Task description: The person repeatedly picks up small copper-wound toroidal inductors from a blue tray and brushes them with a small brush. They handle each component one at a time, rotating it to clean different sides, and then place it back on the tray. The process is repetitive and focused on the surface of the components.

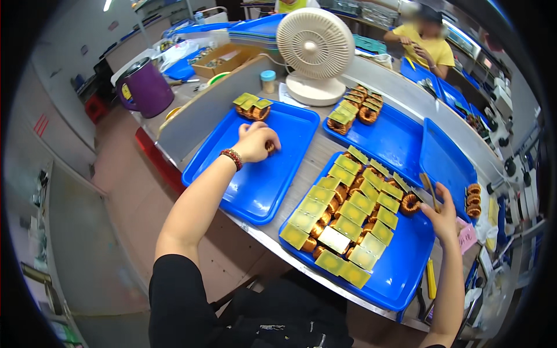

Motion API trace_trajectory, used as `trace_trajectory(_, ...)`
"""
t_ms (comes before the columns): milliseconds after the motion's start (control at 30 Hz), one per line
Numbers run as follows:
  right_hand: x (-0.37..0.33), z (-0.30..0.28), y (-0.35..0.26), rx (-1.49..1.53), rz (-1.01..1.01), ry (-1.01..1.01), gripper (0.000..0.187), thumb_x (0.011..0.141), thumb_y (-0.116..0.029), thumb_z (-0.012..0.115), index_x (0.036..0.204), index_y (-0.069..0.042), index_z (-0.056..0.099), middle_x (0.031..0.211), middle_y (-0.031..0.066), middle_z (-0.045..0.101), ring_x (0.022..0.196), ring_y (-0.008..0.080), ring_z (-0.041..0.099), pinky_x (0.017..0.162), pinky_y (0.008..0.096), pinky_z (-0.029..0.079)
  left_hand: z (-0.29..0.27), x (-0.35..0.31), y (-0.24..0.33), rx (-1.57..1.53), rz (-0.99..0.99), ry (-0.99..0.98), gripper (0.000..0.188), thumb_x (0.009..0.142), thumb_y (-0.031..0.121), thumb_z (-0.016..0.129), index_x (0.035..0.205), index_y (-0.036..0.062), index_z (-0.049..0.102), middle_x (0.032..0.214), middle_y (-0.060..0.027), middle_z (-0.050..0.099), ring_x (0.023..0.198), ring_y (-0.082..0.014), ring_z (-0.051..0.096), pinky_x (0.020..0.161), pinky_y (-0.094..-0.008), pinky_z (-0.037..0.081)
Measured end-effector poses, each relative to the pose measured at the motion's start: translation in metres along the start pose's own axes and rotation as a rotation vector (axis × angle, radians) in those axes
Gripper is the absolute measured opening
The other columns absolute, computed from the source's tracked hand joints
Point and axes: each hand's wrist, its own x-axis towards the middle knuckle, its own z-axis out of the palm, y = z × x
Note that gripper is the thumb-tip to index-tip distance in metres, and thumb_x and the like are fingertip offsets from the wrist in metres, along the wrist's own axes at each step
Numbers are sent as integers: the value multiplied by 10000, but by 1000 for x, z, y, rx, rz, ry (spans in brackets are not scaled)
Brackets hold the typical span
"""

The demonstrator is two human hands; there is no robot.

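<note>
While copper coils (410, 203) crowd one blue tray (396, 281), a white fan (315, 52) stands beyond.

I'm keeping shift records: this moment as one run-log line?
left hand: holding copper-wound coil; location: leftmost blue rectangular tray; right hand: touching narrow tan strip

Blk slv (178, 301); reddish beaded bracelet (232, 158)

Pink tag (466, 238), dark marks (469, 234) (seemingly handwritten), too blurred to read
</note>
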Motion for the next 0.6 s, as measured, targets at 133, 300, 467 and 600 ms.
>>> trace_trajectory(133,-28,-20,-41,51,-59,52,650,722,-80,675,1297,-47,372,1224,131,441,800,109,498,660,226,430,2,-19,17,60,42,236,304,689,274,669,979,198,622,1178,-101,493,1150,-310,397,906,-471,302)
trace_trajectory(300,-77,-19,-72,118,-182,119,636,758,-159,669,1299,-24,365,1177,93,452,659,68,426,594,191,385,11,-18,45,62,-466,85,561,751,409,641,1178,98,455,1074,-217,486,975,-375,525,808,-437,457)
trace_trajectory(467,-134,-17,-89,304,-127,111,261,810,-119,601,1013,-24,469,975,66,420,708,67,403,574,181,336,9,-33,36,-60,-410,174,527,745,351,645,1168,88,472,1066,-212,510,1013,-375,515,862,-409,432)
trace_trajectory(600,-172,-20,-87,74,-239,63,96,802,-75,578,828,-32,496,918,74,399,724,117,413,583,208,335,-18,-79,67,-970,76,198,469,732,142,679,1160,66,502,1024,-92,537,943,-179,521,835,-294,426)
